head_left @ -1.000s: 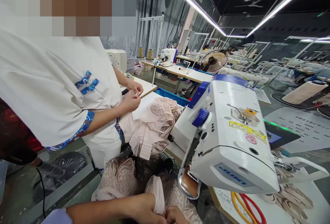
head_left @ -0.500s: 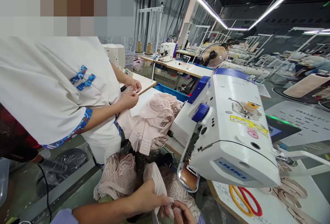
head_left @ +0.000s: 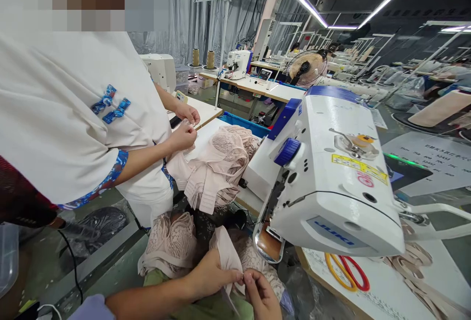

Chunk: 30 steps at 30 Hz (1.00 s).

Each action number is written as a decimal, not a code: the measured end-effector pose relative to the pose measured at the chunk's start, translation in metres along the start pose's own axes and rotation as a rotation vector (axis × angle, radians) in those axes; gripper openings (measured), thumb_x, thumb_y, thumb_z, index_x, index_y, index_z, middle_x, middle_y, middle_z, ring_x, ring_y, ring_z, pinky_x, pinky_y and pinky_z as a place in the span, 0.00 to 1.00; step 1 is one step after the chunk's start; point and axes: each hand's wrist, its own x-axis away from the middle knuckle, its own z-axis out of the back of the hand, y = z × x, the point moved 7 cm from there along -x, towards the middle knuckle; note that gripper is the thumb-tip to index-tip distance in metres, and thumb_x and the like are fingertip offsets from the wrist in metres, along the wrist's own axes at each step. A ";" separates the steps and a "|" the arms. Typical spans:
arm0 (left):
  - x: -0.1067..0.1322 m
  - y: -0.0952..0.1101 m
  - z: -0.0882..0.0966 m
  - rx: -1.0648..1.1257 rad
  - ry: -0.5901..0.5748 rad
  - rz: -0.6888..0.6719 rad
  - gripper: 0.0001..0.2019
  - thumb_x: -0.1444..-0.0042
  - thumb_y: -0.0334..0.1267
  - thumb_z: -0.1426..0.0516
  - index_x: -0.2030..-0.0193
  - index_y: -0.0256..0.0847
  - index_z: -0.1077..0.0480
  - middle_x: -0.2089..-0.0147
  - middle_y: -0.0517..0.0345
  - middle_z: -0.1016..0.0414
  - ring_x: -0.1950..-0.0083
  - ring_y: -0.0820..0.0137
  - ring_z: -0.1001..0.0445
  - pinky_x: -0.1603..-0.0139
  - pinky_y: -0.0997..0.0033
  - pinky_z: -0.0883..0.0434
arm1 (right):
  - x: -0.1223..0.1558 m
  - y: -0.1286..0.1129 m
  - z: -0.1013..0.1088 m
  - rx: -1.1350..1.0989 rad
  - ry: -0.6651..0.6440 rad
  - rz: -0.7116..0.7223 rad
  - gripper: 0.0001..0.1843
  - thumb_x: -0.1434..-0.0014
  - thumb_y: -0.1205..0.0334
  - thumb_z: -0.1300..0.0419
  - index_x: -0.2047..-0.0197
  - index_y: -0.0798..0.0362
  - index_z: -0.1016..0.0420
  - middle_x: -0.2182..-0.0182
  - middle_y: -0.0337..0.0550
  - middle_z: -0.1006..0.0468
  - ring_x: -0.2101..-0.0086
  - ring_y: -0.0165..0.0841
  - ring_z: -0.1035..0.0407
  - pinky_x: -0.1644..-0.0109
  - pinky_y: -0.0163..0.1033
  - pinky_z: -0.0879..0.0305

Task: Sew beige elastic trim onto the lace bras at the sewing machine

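Observation:
Low in the view, my left hand (head_left: 211,277) and my right hand (head_left: 262,294) meet in my lap, both pinching the edge of a pale pink lace garment piece (head_left: 228,253). More pink lace pieces (head_left: 170,244) lie bunched on my lap just left of it. The white JUKI sewing machine (head_left: 331,182) stands right in front of me, above and right of my hands. A co-worker in a white shirt (head_left: 73,114) stands at my left, with both of that person's hands (head_left: 184,126) closed on a small pink piece.
A heap of pink lace garments (head_left: 221,163) hangs over the table edge beside the machine. Yellow and red scissor handles (head_left: 346,273) and pink strap loops (head_left: 419,266) lie on the table at right. A blue bin (head_left: 245,131), a fan (head_left: 306,67) and rows of sewing tables lie beyond.
My hands have risen into view and closed together on the pink piece's edge. The view has tilted down slightly. The co-worker keeps handling a small piece.

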 end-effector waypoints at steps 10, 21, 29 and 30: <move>-0.007 0.003 0.002 0.174 0.148 0.019 0.18 0.45 0.50 0.36 0.63 0.32 0.24 0.66 0.53 0.23 0.63 0.67 0.28 0.57 0.67 0.31 | 0.022 -0.080 0.010 0.438 0.209 0.629 0.06 0.35 0.61 0.41 0.59 0.51 0.23 0.67 0.43 0.20 0.66 0.33 0.27 0.62 0.37 0.30; -0.006 0.022 -0.009 0.031 0.185 -0.036 0.17 0.43 0.46 0.37 0.57 0.31 0.23 0.60 0.50 0.20 0.58 0.65 0.24 0.54 0.67 0.28 | 0.011 -0.075 0.016 0.411 0.236 0.561 0.07 0.34 0.62 0.42 0.58 0.52 0.22 0.63 0.44 0.19 0.65 0.31 0.26 0.62 0.36 0.29; -0.003 0.028 -0.007 -0.268 0.183 -0.116 0.13 0.41 0.43 0.39 0.66 0.33 0.23 0.71 0.57 0.24 0.68 0.69 0.27 0.65 0.73 0.30 | 0.005 -0.074 0.023 0.396 0.120 0.514 0.05 0.35 0.62 0.41 0.62 0.50 0.23 0.65 0.42 0.20 0.67 0.31 0.26 0.64 0.36 0.30; -0.003 0.029 -0.007 -0.296 0.173 -0.126 0.13 0.42 0.43 0.39 0.68 0.33 0.24 0.72 0.58 0.25 0.69 0.70 0.28 0.67 0.73 0.30 | 0.005 -0.076 0.024 0.403 0.096 0.526 0.05 0.35 0.63 0.41 0.62 0.50 0.24 0.66 0.41 0.20 0.68 0.30 0.27 0.65 0.35 0.31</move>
